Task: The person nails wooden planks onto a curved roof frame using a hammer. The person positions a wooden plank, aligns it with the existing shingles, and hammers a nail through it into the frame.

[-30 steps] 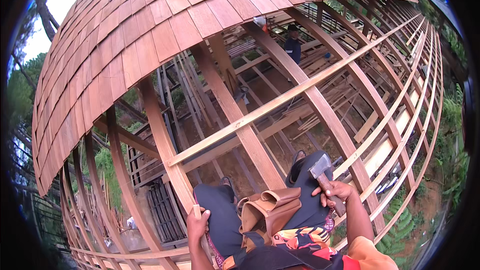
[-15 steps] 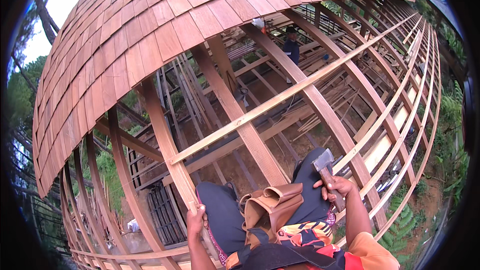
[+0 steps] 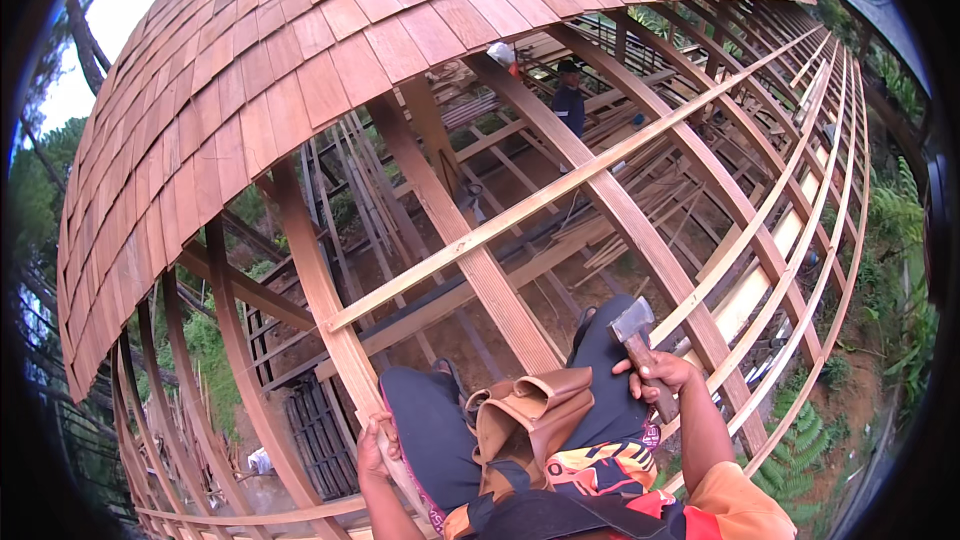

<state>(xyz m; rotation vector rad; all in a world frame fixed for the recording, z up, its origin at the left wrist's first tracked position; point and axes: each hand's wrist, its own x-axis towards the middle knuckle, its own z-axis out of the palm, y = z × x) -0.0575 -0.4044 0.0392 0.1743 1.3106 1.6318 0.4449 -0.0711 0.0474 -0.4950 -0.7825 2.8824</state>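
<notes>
In my right hand (image 3: 668, 374) is a hatchet (image 3: 640, 342), its fingers wrapped round the dark wooden handle. The broad steel head points up and away, above my right knee. My left hand (image 3: 375, 448) is closed on the edge of a curved wooden rafter (image 3: 312, 250), beside my left thigh. A brown leather tool pouch (image 3: 535, 418) hangs at my waist between my legs; its inside is mostly hidden. Ahead of my knees, a pale batten (image 3: 500, 223) runs slantwise across the rafters, rising to the right.
Overlapping reddish wooden shingles (image 3: 310, 65) cover the roof above. Open gaps between rafters show the ground far below, with stacked timber (image 3: 650, 205) and a person in dark clothes (image 3: 569, 105). More battens (image 3: 770, 290) curve along the right, beside ferns (image 3: 800, 455).
The view has shifted slightly, so the roof and frame sit a little further left. Both hands keep their holds; the hatchet stays above my right knee.
</notes>
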